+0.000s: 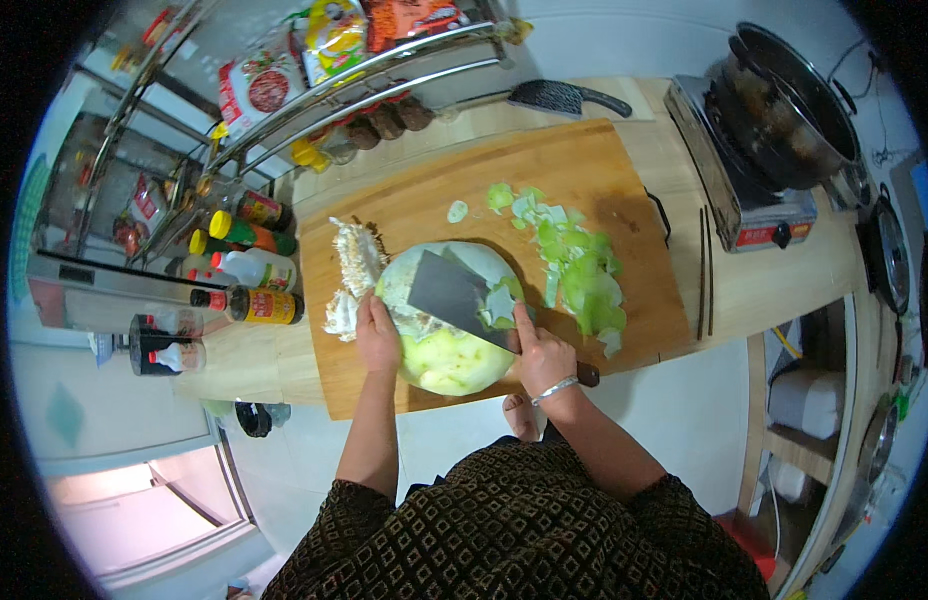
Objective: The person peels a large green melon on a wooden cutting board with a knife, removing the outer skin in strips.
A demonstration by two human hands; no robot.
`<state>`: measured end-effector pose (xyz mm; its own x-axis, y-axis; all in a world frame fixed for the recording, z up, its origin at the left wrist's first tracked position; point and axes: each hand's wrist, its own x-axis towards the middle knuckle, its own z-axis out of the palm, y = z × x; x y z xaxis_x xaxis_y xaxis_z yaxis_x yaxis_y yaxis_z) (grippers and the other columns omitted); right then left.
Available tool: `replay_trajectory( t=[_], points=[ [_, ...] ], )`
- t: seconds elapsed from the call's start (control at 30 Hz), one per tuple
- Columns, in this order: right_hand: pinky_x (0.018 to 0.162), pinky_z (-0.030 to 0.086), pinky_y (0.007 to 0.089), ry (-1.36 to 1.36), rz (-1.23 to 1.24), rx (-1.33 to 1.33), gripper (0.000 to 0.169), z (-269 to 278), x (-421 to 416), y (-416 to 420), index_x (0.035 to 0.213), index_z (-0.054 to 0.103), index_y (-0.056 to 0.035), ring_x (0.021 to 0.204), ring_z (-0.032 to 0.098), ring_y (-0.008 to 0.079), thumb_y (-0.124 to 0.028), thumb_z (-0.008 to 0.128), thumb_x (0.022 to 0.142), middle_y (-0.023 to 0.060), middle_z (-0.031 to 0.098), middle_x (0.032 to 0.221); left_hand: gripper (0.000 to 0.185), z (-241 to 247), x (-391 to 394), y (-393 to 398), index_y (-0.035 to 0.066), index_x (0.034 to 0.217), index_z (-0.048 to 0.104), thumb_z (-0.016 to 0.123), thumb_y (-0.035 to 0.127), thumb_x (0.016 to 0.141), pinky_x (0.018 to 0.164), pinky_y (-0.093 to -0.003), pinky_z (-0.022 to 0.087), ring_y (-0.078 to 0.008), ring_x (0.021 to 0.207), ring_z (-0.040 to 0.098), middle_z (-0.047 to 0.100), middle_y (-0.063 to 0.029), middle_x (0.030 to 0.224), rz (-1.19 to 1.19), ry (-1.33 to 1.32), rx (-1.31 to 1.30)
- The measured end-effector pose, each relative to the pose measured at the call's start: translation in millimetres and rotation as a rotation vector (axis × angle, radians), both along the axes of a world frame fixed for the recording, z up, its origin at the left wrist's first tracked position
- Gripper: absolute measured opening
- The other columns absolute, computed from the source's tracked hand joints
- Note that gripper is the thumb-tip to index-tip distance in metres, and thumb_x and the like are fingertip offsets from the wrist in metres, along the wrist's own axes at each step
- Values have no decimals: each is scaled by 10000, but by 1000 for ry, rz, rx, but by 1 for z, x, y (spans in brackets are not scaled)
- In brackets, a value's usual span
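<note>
A large pale green melon, probably a winter melon (456, 367), lies on a wooden cutting board (419, 187); its near part is peeled. My left hand (378, 334) presses against its left side. In my right hand (542, 356) is a cleaver (449, 292), with the index finger stretched along the blade and the dark handle end showing below the palm. The blade lies across the top of the melon, a piece of rind (501, 304) at its edge. Green peelings (584, 277) are heaped on the board to the right. White seedy pith (355, 259) sits left of the melon.
Bottles (265, 306) and a metal rack (374, 64) of packets and jars stand left and behind. Another cleaver (546, 97) lies behind the board. On the right are chopsticks (705, 270) and a portable gas stove (764, 217) bearing a dark pot (786, 112).
</note>
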<state>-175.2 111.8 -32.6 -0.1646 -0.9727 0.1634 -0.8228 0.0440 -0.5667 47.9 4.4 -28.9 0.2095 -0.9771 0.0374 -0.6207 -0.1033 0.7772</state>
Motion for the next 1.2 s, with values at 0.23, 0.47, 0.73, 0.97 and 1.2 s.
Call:
replay_trajectory(
  t=[0.23,0.47,0.73,0.97,1.2],
  points=[
    [538,477,428,26,28,106,608,0,-3,-3,1324,375,-123,605,605,307,-122,564,747,131,603,671,439,-19,15,1,-24,1107,547,385,338,918,864,-338,400,-282,993,532,581,-182,1065,187,297,1],
    [543,461,425,-25,95,55,636,-6,-14,-5,1300,407,-102,618,585,334,-58,610,698,168,597,704,506,-20,55,9,-78,1058,569,367,367,927,870,-299,400,-201,972,542,605,-131,1029,124,432,130],
    [541,461,425,52,110,83,644,-17,-15,-6,1309,395,-108,580,574,326,-73,624,709,160,589,682,488,-35,93,-15,-48,1067,578,419,382,902,885,-320,396,-268,1013,550,595,-201,1059,111,141,75],
    [501,460,421,117,118,149,672,-11,-19,-3,1360,313,-151,563,589,293,-75,530,729,118,591,641,401,19,12,-10,-55,1049,560,429,293,897,824,-374,421,-319,930,553,585,-208,1010,108,-13,-120],
    [505,477,442,72,121,201,616,-11,-29,14,1347,325,-135,548,589,323,-128,512,760,141,592,675,380,6,-23,10,-23,1142,508,346,244,924,906,-433,352,-367,1046,467,531,-203,1122,-40,-379,-322]
  ],
)
